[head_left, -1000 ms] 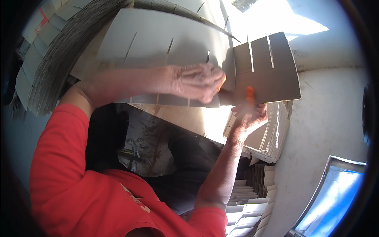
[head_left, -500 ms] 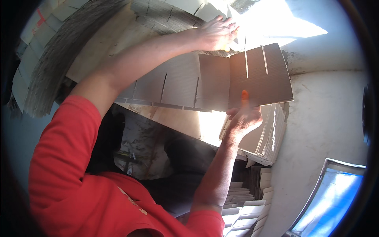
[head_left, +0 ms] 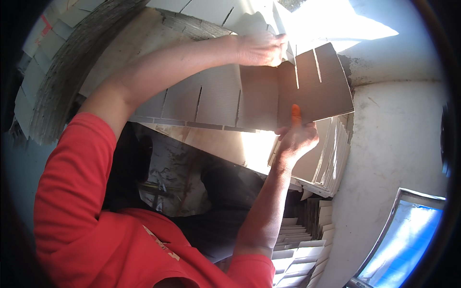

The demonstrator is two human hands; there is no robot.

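Your work surface is a pale wooden table (head_left: pixel 221 141), set slantwise, with a strip of strong sunlight across it near your right wrist. On the right rises a pale, stained wall (head_left: pixel 394 139), and in its lower part stands a framed blue panel (head_left: pixel 403 245). Bits of scrap (head_left: pixel 163 180) lie on the dim floor below the table. A tall curved stack of cardboard (head_left: pixel 72 72) fills the left side, more slotted sheets (head_left: pixel 201 12) lie at the top, and another cardboard pile (head_left: pixel 331 158) is just beside the wall.

The slotted cardboard sheet (head_left: pixel 259 98) is in front of you, above the table, bent along a crease so that its right panel tilts up. Your right hand (head_left: pixel 298 139) grips its lower edge near this crease, with the orange-covered thumb (head_left: pixel 296 115) pressed on the face. Your left hand (head_left: pixel 261 49) is at the upper edge, its fingers curled; I cannot tell whether they pinch this sheet or the pale piece beside them.

Your left forearm covers part of the sheet, and glare washes out the fingertips. The lower-right bundle of light pieces (head_left: pixel 300 259) is cut off by the frame, and the dark rim hides the outermost corners.
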